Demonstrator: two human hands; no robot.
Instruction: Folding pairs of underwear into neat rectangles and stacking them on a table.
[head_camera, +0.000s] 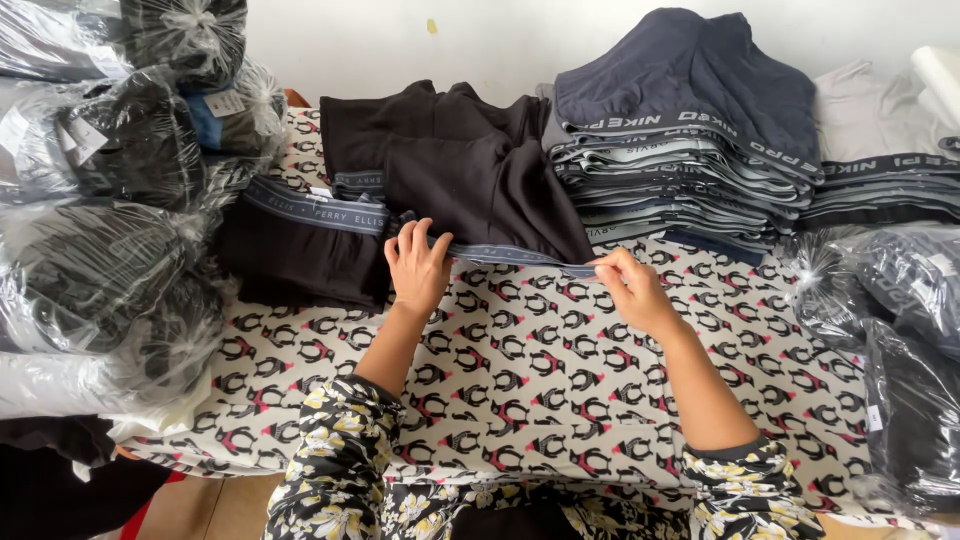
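Both hands pinch a black brief's waistband (510, 256) stretched left-right near the tabletop's (520, 370) far edge, left hand (417, 268), right hand (632, 290).

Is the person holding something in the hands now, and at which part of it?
Yes: both the left hand and the right hand hold a black undergarment by its grey elastic waistband, one hand at each end.

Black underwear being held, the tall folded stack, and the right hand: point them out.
black underwear (490, 190), head view, dark fabric
folded stack (680, 170), head view, layered edges
right hand (630, 285), head view, knuckles
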